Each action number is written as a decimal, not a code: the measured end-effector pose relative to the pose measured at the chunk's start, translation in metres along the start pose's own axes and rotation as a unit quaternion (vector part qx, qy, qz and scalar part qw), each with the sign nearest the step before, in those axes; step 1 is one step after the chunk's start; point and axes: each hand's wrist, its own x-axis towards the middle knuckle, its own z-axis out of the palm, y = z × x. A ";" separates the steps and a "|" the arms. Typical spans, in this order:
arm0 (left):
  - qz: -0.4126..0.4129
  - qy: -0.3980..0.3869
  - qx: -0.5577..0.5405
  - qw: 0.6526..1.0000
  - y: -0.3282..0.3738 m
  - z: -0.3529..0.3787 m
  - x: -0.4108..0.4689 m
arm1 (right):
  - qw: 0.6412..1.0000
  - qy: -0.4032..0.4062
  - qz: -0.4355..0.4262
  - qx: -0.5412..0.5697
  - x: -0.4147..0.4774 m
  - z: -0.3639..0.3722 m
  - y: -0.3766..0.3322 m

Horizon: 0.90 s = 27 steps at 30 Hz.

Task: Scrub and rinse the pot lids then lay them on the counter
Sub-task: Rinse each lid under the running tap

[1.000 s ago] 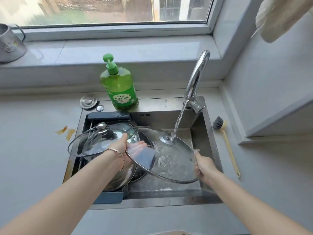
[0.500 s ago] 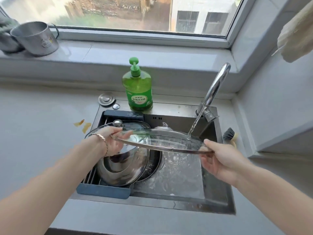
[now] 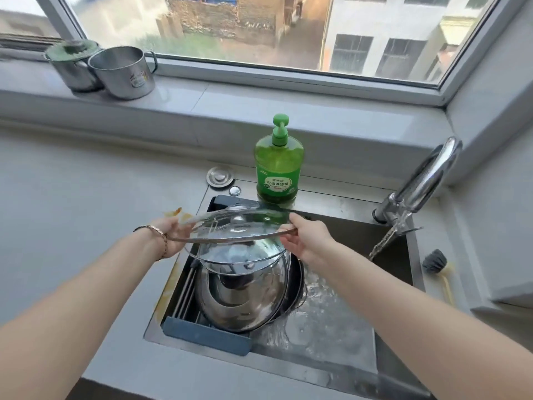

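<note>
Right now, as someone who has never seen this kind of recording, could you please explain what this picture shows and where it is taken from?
There is no machine here. A person wears a wide-angle camera on the head, so the single picture looks forward and down at their own arms. The left hand and the right hand grip opposite edges of a glass pot lid, holding it nearly flat above the left part of the sink. Beneath it more lids, one of them a steel lid, lean in a rack. To the right, the tap runs water into the basin, clear of the held lid. Beside the sink are a green soap bottle, a sink plug and a dish brush. Steel mugs sit on the windowsill.
</note>
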 end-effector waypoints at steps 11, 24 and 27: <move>0.002 0.109 -0.004 0.994 -0.015 -0.001 0.050 | 0.995 -0.001 0.064 -0.073 0.056 0.019 0.016; 0.601 -0.011 0.627 0.495 -0.089 0.041 -0.009 | 0.986 0.016 0.034 -0.162 0.047 -0.068 0.043; 0.652 -0.138 0.651 0.363 -0.120 0.049 -0.013 | 0.976 0.051 0.045 -0.207 0.053 -0.107 0.067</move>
